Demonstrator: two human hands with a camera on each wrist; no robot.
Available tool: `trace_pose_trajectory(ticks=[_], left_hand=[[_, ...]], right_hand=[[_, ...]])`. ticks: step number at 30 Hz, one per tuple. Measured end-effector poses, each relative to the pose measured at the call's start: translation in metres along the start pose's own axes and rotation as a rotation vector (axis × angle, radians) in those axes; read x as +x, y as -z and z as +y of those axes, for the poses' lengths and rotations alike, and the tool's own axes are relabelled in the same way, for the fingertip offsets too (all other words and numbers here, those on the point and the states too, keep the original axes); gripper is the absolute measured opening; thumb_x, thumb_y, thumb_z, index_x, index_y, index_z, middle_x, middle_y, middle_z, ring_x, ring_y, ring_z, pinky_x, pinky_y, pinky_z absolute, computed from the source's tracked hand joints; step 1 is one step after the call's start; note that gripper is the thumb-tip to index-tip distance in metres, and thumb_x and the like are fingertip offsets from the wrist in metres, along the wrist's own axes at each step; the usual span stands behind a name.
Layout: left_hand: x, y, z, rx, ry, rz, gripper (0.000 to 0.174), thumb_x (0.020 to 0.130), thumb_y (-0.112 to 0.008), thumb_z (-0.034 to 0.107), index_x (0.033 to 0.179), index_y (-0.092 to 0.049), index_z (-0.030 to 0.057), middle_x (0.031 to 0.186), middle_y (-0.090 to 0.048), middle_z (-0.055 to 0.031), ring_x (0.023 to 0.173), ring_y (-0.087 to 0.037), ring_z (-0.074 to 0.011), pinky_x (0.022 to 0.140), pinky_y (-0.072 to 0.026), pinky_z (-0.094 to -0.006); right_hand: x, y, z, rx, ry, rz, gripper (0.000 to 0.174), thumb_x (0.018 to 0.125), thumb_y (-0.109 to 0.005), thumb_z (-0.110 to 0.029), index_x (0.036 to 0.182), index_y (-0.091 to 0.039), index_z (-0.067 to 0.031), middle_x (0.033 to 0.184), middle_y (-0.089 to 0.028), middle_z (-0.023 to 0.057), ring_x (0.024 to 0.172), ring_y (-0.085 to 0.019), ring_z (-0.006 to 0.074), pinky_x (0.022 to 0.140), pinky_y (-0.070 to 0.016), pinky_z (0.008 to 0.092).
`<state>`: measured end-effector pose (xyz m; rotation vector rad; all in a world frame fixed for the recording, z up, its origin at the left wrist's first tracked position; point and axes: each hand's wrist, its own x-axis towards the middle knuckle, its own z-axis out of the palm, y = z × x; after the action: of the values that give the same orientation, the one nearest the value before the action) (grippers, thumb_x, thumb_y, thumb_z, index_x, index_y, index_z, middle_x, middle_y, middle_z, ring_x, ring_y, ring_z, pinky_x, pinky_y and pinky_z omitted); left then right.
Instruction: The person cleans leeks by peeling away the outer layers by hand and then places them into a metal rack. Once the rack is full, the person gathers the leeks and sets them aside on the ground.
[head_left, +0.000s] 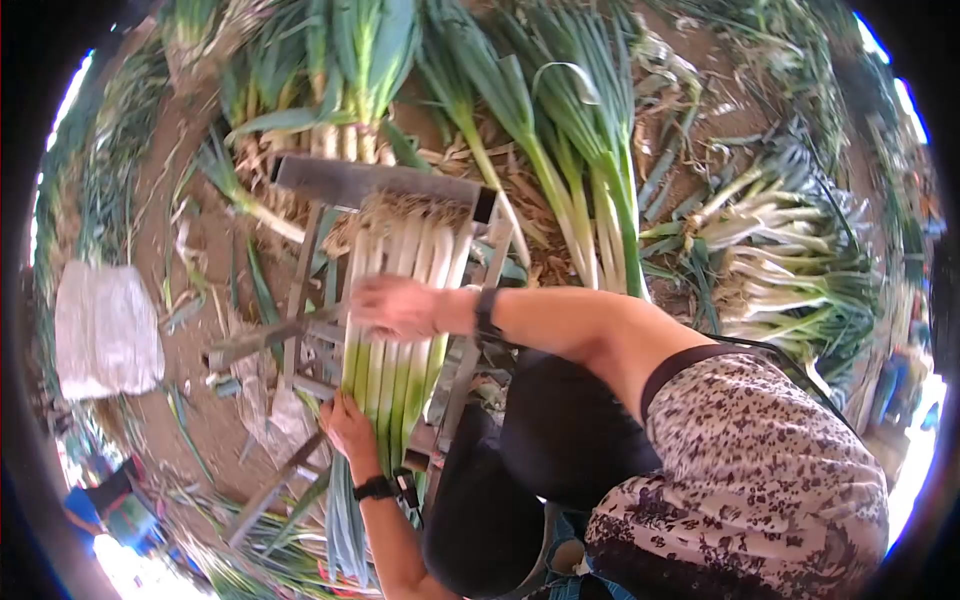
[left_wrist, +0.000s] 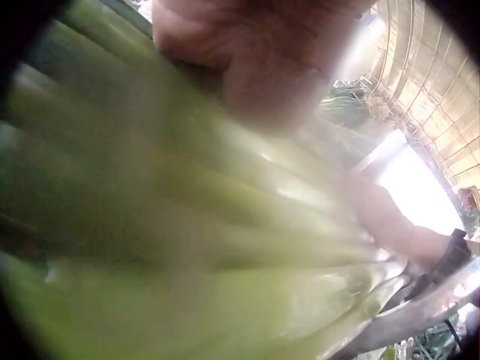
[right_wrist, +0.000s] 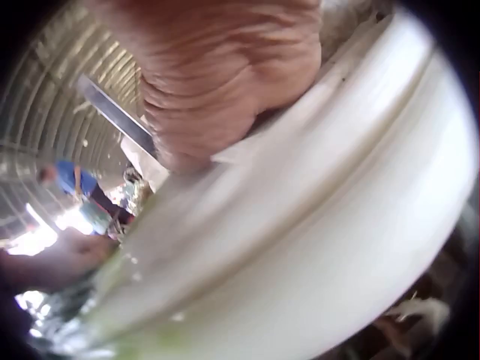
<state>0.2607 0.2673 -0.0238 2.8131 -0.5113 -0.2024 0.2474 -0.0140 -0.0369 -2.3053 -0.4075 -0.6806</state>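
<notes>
A row of leeks lies side by side on a metal rack, roots against a crossbar and green ends toward the person. My right hand, blurred, is over their white shanks. In the right wrist view its palm is right at a white leek shank, with its fingers hidden. Lower down, my left hand holds the left edge of the row where the shanks turn green. The left wrist view shows that hand against pale green leek stalks.
The metal crossbar closes off the rack's far end, and a bar juts out left. Beyond stand bundled leeks and loose long ones. More leeks are piled right; a white sack lies left.
</notes>
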Motion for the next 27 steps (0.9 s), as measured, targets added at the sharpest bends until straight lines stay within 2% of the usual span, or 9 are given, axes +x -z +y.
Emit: trace_pose_trajectory(ticks=[1, 3, 4, 7, 10, 15, 21, 24, 27], left_hand=[[-0.001, -0.002, -0.003, 0.001, -0.010, 0.009, 0.031, 0.092, -0.052, 0.022, 0.112, -0.066, 0.0026, 0.101, -0.057, -0.0212, 0.096, -0.054, -0.0390, 0.084, -0.0430, -0.0461], [0.002, -0.006, -0.008, -0.002, -0.028, 0.021, 0.032, 0.093, -0.051, 0.022, 0.112, -0.065, 0.0001, 0.102, -0.058, -0.0219, 0.097, -0.053, -0.0394, 0.087, -0.0421, -0.0464], [0.004, -0.004, -0.010, 0.006, -0.051, 0.002, 0.033, 0.093, -0.051, 0.022, 0.112, -0.064, -0.0023, 0.102, -0.058, -0.0226, 0.096, -0.053, -0.0393, 0.086, -0.0423, -0.0464], [0.003, -0.002, -0.009, 0.030, -0.070, -0.031, 0.035, 0.093, -0.051, 0.021, 0.112, -0.062, -0.0063, 0.100, -0.057, -0.0247, 0.094, -0.054, -0.0400, 0.086, -0.0428, -0.0466], [0.006, 0.001, -0.006, 0.020, -0.072, -0.052, 0.033, 0.092, -0.051, 0.018, 0.112, -0.062, -0.0054, 0.099, -0.056, -0.0255, 0.092, -0.054, -0.0420, 0.083, -0.0436, -0.0469], [0.002, -0.006, -0.016, 0.006, -0.035, -0.039, 0.034, 0.094, -0.050, 0.020, 0.115, -0.061, -0.0047, 0.102, -0.057, -0.0255, 0.096, -0.055, -0.0420, 0.085, -0.0438, -0.0463], [0.002, -0.003, -0.010, -0.035, -0.012, -0.035, 0.036, 0.096, -0.048, 0.022, 0.117, -0.060, -0.0046, 0.107, -0.056, -0.0268, 0.099, -0.055, -0.0424, 0.086, -0.0446, -0.0455], [0.000, -0.013, -0.020, 0.045, -0.044, 0.018, 0.035, 0.096, -0.047, 0.020, 0.117, -0.060, -0.0050, 0.107, -0.056, -0.0270, 0.098, -0.055, -0.0423, 0.087, -0.0442, -0.0455], [0.000, -0.013, -0.022, 0.020, -0.025, -0.006, 0.034, 0.095, -0.048, 0.018, 0.117, -0.059, -0.0049, 0.106, -0.057, -0.0268, 0.097, -0.055, -0.0417, 0.087, -0.0441, -0.0456]], right_hand=[[-0.013, 0.040, -0.015, 0.215, -0.138, -0.144, 0.022, 0.084, -0.064, -0.026, 0.088, -0.058, -0.0041, 0.094, -0.061, 0.0144, 0.091, -0.058, 0.0335, 0.080, -0.0480, 0.0461], [-0.060, 0.097, -0.029, 0.287, -0.295, -0.064, 0.028, 0.083, -0.065, -0.022, 0.064, -0.053, -0.0047, 0.057, -0.055, 0.0127, 0.054, -0.056, 0.0336, 0.052, -0.0445, 0.0434], [-0.090, 0.114, -0.022, 0.275, -0.348, -0.014, 0.029, 0.083, -0.066, -0.022, 0.062, -0.055, -0.0054, 0.053, -0.053, 0.0119, 0.050, -0.056, 0.0323, 0.047, -0.0430, 0.0421], [-0.170, 0.143, 0.008, 0.507, -1.188, 0.178, 0.020, 0.083, -0.063, -0.021, 0.080, -0.067, -0.0015, 0.067, -0.062, 0.0197, 0.062, -0.062, 0.0331, 0.056, -0.0480, 0.0386], [-0.200, 0.126, 0.058, 0.063, -1.296, 0.069, 0.027, 0.081, -0.060, -0.023, 0.087, -0.067, 0.0025, 0.080, -0.065, 0.0250, 0.081, -0.063, 0.0417, 0.075, -0.0495, 0.0457], [-0.195, 0.076, 0.124, -0.031, -1.580, -0.190, 0.033, 0.076, -0.066, -0.026, 0.091, -0.068, 0.0034, 0.093, -0.066, 0.0264, 0.089, -0.065, 0.0399, 0.076, -0.0516, 0.0441], [-0.223, 0.069, 0.164, -0.080, -1.450, -0.411, 0.030, 0.072, -0.071, -0.020, 0.087, -0.067, 0.0060, 0.084, -0.068, 0.0218, 0.079, -0.068, 0.0342, 0.068, -0.0540, 0.0419], [-0.229, 0.115, 0.135, 0.774, -1.688, -0.054, 0.020, 0.079, -0.068, -0.019, 0.083, -0.064, -0.0004, 0.074, -0.065, 0.0123, 0.063, -0.066, 0.0197, 0.054, -0.0532, 0.0311], [-0.212, 0.112, 0.125, 0.534, -1.706, -0.154, 0.029, 0.078, -0.068, -0.024, 0.089, -0.065, 0.0020, 0.081, -0.066, 0.0167, 0.071, -0.068, 0.0249, 0.062, -0.0545, 0.0352]])
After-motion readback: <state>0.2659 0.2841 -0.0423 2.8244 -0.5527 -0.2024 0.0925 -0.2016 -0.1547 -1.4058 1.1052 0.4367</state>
